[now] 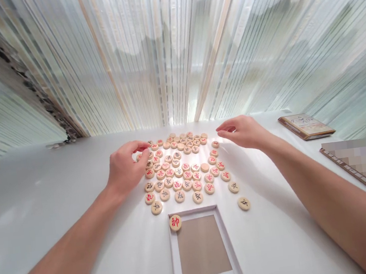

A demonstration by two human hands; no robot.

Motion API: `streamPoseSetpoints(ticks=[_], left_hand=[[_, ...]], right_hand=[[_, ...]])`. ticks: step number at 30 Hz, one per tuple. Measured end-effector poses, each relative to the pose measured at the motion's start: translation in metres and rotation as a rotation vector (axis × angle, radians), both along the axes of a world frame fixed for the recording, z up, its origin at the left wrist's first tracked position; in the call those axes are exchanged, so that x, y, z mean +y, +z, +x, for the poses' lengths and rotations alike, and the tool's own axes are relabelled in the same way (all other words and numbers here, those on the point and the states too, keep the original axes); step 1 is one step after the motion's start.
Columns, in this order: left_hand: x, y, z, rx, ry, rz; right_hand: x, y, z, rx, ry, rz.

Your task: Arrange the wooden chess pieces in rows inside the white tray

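Many round wooden Chinese chess pieces, marked with red or black characters, lie spread over a white table. My left hand is at the far left edge of the spread, fingers curved and apart from the thumb, close over a few pieces; whether it touches them is hard to see. To the right of the far pieces, my right hand hovers with fingers stretched and nothing visible in them, just above a red-marked piece. One red-marked piece rests on the upper left corner of a shallow white box tray.
At the right stand a flat cardboard box and a second brown-edged box, partly blurred out. A string curtain hangs along the table's far edge, in front of bright windows. Two black-marked pieces lie near the right forearm.
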State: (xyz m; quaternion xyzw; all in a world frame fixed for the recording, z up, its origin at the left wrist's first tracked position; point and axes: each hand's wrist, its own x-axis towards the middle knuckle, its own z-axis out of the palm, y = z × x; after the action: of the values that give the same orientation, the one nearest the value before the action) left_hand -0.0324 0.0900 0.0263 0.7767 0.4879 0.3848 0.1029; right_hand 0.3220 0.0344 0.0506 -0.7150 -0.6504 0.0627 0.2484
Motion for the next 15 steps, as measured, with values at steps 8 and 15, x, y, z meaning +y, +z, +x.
streamPoseSetpoints(ticks=[8,15], left_hand=[[0.01,0.001,-0.008,0.014,0.017,-0.002],[0.032,0.005,-0.03,0.014,0.098,-0.039]], right_hand=[[-0.003,-0.012,-0.027,0.019,0.139,-0.01],[-0.003,-0.017,-0.029,0.024,0.157,0.002]])
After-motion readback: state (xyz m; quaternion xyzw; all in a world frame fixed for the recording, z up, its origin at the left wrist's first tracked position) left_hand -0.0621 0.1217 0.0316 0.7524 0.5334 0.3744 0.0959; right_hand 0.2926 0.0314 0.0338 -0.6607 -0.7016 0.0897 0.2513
